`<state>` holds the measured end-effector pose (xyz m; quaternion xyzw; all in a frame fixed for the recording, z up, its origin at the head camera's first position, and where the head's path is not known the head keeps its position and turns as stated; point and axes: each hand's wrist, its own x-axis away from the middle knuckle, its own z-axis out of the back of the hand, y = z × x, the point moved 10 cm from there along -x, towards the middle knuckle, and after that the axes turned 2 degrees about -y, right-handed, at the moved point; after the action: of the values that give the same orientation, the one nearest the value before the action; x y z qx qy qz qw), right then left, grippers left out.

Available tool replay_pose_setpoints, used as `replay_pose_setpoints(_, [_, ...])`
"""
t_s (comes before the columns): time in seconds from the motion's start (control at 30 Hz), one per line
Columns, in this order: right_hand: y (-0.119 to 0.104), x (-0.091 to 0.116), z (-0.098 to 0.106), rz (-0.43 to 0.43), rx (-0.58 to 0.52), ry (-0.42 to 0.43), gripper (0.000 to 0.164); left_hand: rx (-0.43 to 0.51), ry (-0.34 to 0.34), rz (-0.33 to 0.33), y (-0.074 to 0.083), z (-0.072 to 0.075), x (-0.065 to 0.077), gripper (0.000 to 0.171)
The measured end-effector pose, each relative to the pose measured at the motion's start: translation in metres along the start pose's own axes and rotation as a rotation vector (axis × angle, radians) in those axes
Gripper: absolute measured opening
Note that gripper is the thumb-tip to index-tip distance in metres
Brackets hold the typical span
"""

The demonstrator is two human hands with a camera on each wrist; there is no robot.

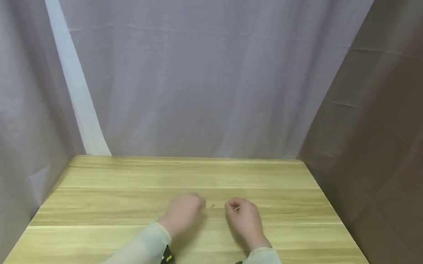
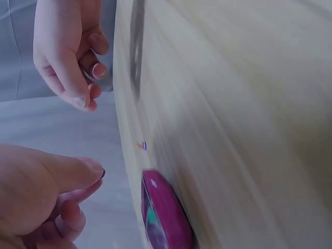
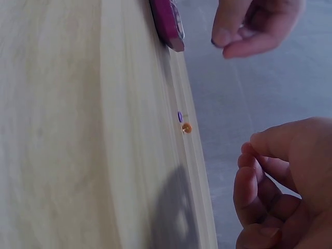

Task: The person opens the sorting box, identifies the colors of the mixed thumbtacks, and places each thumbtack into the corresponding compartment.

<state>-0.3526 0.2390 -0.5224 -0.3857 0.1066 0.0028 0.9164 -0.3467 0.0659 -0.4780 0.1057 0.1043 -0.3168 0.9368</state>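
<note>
My left hand (image 1: 184,211) pinches a small dark purple thumbtack (image 2: 103,174) between thumb and fingertips; only its edge shows. On the table between the hands lie a purple thumbtack (image 3: 180,116) and an orange thumbtack (image 3: 187,127), close together. They are mere specks in the head view. My right hand (image 1: 245,218) hovers to the right of them, fingers loosely bent and thumb tip against the index tip. Nothing is visible between those fingertips. A magenta case (image 2: 168,212) with a clear-looking face lies near the left hand, hidden from the head view.
The wood-grain table (image 1: 129,230) has its far edge close to a grey curtain (image 1: 211,81). A darker brown curtain (image 1: 398,157) hangs along the right side. Black wrist cameras (image 1: 168,258) sit under both cuffs.
</note>
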Motion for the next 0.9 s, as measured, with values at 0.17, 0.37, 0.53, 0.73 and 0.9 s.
replay_pose_setpoints(0.17, [-0.003, -0.001, -0.006, 0.010, 0.004, -0.014, 0.014, -0.003, 0.016, 0.003, -0.011, 0.006, 0.014, 0.005])
replay_pose_setpoints(0.37, [-0.007, -0.002, -0.012, 0.024, 0.012, -0.013, 0.012, 0.034, 0.007, 0.015, -0.026, 0.005, 0.029, 0.010])
replay_pose_setpoints(0.53, [-0.009, -0.001, -0.014, 0.022, 0.022, -0.026, 0.013, -0.023, 0.010, 0.039, -0.037, 0.003, 0.037, 0.026])
replay_pose_setpoints(0.73, [-0.009, -0.001, -0.015, 0.014, 0.019, -0.035, 0.012, -0.106, 0.027, 0.051, -0.048, -0.003, 0.042, 0.032])
replay_pose_setpoints(0.9, [-0.009, -0.002, -0.016, 0.015, 0.026, -0.037, 0.012, -0.106, 0.023, 0.058, -0.053, -0.007, 0.044, 0.029])
